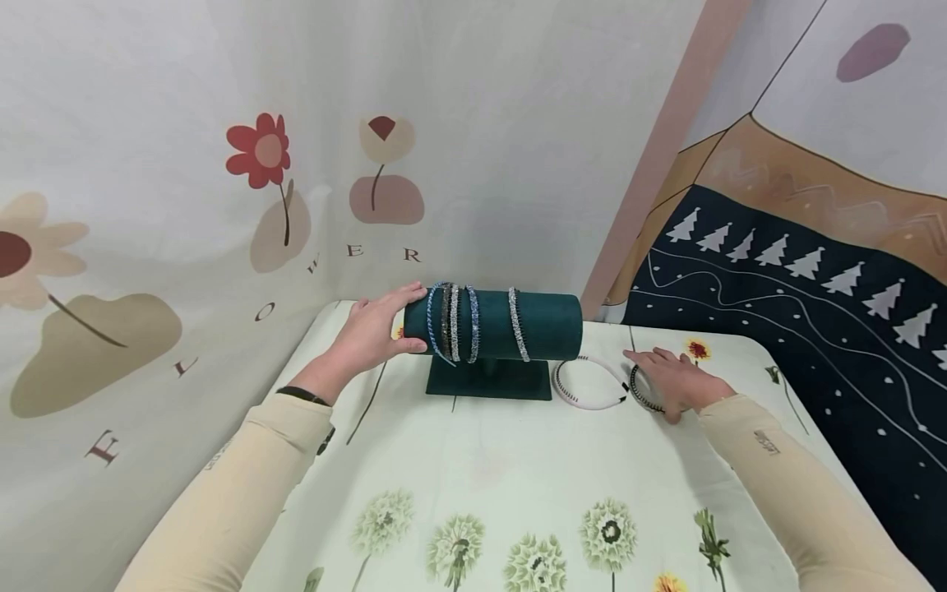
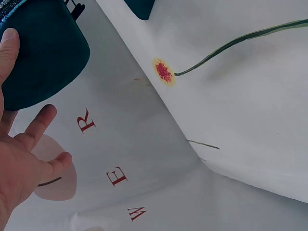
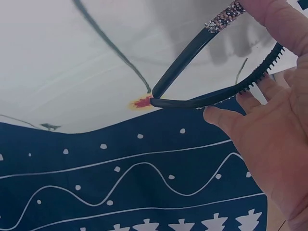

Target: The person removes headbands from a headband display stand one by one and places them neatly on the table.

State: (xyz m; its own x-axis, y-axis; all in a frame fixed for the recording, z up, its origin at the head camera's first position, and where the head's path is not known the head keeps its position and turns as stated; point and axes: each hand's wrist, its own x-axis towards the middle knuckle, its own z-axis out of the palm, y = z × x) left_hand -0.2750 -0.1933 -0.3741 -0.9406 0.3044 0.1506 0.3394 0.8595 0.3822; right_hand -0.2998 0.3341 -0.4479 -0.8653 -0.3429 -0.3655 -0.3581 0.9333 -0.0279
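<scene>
A dark green padded roll stand (image 1: 551, 325) stands at the table's back, several glittery headbands round it. Most sit toward its left end, including a blue braided one (image 1: 431, 321); a silver one (image 1: 517, 325) sits apart, right of the middle. My left hand (image 1: 373, 329) holds the roll's left end, thumb low in front and fingers at the top. In the left wrist view some fingers spread free of the roll. Over the table's right part, my right hand (image 1: 676, 382) grips a black toothed headband (image 3: 185, 60) with a sparkling stone-covered band, its tip pointing away from the palm.
A pale pink headband (image 1: 589, 407) lies on the flower-printed tablecloth (image 1: 488, 460) between the stand and my right hand. Behind the table hangs a white printed curtain (image 1: 488, 148). A dark blue cloth with white trees (image 1: 777, 279) hangs at the right.
</scene>
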